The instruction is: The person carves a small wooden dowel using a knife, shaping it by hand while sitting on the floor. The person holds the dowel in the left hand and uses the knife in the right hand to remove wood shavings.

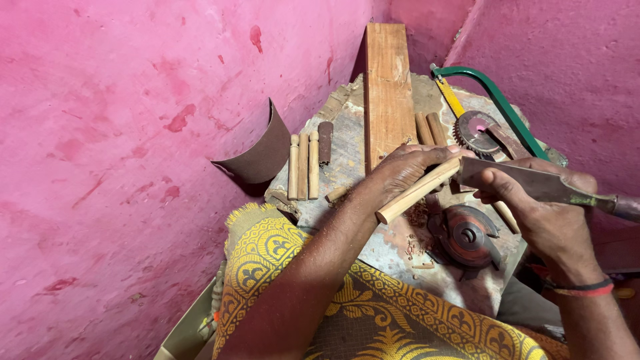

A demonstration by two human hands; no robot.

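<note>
Here, the wooden stick (417, 192) slants lower-left to upper-right.

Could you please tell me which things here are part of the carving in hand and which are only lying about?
In use:
- left hand holding the wooden stick
- right hand holding the chisel against the stick's end

Lying about:
- plank
- three turned pegs
- curled sandpaper sheet
- green-framed hacksaw
- toothed saw disc
- round cutter

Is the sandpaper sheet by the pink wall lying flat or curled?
Curled. The sandpaper stands on its edge, bent in an arc, leaning against the wall.
</note>
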